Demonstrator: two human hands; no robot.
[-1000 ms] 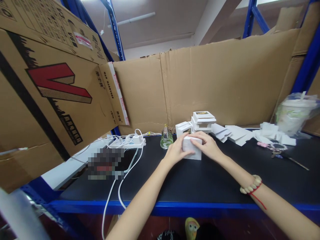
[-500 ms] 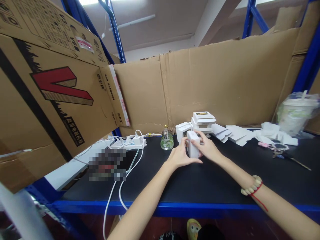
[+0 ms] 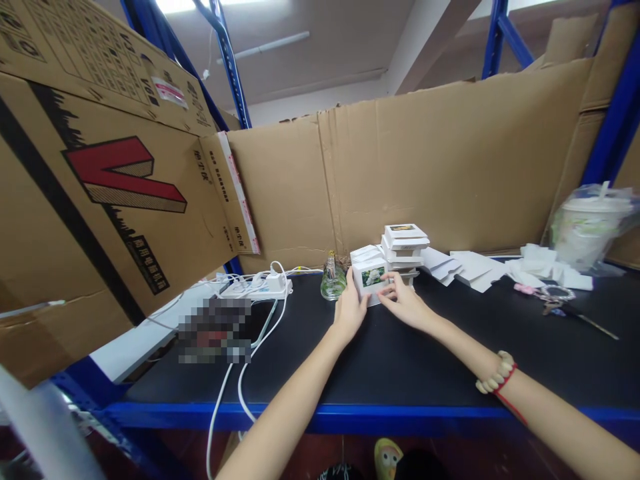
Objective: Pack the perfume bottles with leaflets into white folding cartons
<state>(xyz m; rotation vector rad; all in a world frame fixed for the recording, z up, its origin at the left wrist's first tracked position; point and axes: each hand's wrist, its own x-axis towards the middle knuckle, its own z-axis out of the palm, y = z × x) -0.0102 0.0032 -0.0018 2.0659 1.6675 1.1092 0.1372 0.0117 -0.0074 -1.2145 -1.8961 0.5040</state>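
A small white box (image 3: 367, 295) with a photo of white flowers (image 3: 374, 276) on its front stands upright between my hands. My left hand (image 3: 351, 308) grips its left side, fingers along the edge and thumb near the bottom. At the right side, my right hand (image 3: 406, 303) has its fingertips against the box near the photo's lower right corner. Just behind it shows the top of another white box (image 3: 367, 253). To the right of that rises a stack of small white boxes (image 3: 406, 241). A glass bottle (image 3: 333, 283) with green decoration sits left of my left hand.
White paper pieces (image 3: 477, 269), a drink cup in plastic (image 3: 590, 227) and keys (image 3: 555, 295) lie to the right. Leftward are a power strip (image 3: 273, 287), white cables (image 3: 240, 387) and a partly pixelated tablet-like device (image 3: 264, 319). Cardboard (image 3: 440, 167) walls the back of the black table (image 3: 425, 373).
The box in my hands has turned from its narrow side to its photo face and moved slightly left and back. My left hand now holds its left edge.
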